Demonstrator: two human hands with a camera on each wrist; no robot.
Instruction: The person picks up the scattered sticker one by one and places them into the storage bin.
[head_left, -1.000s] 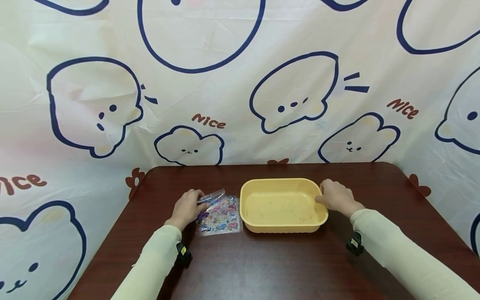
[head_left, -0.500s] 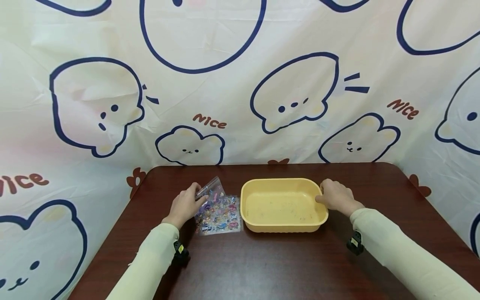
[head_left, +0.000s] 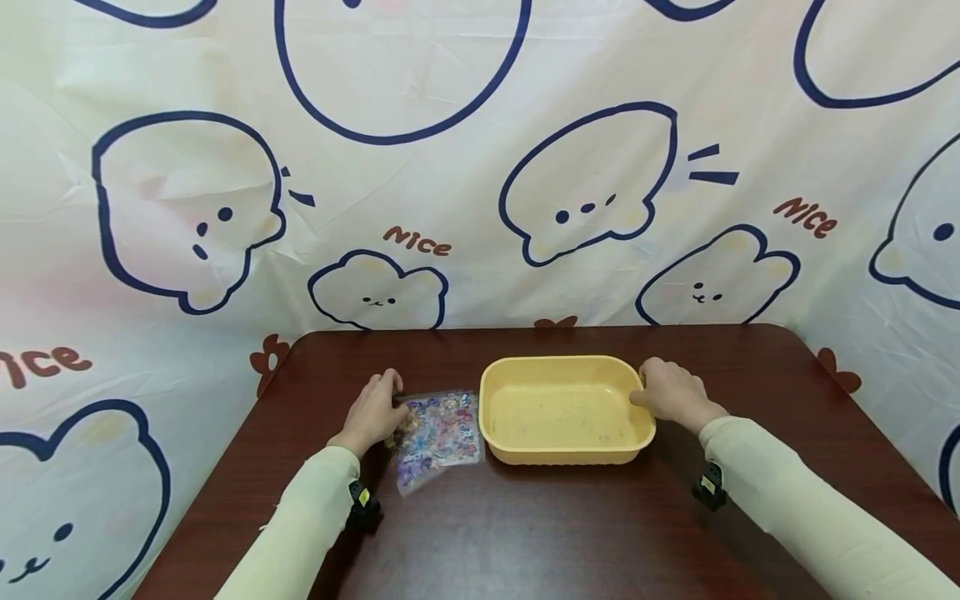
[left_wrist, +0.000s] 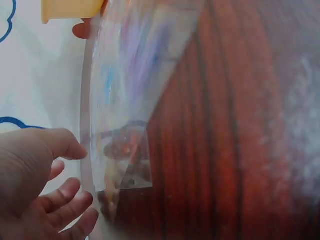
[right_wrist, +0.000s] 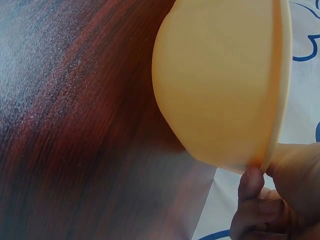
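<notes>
On the left half of the table lie flat clear plastic packets point(head_left: 442, 421) printed or filled with small multicoloured shapes, overlapping, beside the yellow basin. My left hand point(head_left: 370, 414) is at their left edge, thumb towards them. In the left wrist view the thumb and loosely bent fingers point(left_wrist: 67, 207) of that hand stand apart, with a blurred, tilted clear packet point(left_wrist: 135, 70) just past their tips. At the right end of the shallow yellow plastic basin point(head_left: 566, 457), my right hand point(head_left: 675, 393) grips the rim between thumb and fingers; the right wrist view shows the basin wall point(right_wrist: 220, 85).
The dark wood-grain table point(head_left: 555, 533) extends in front of the basin. A white cartoon-print cloth point(head_left: 480, 192) hangs behind and along both sides. Black wrist cameras point(head_left: 708, 486) sit on both sleeves.
The upper packet, raised at its far corner by my left hand, has come down, its near-left corner now sticking out towards me. My right hand and the basin have stayed put.
</notes>
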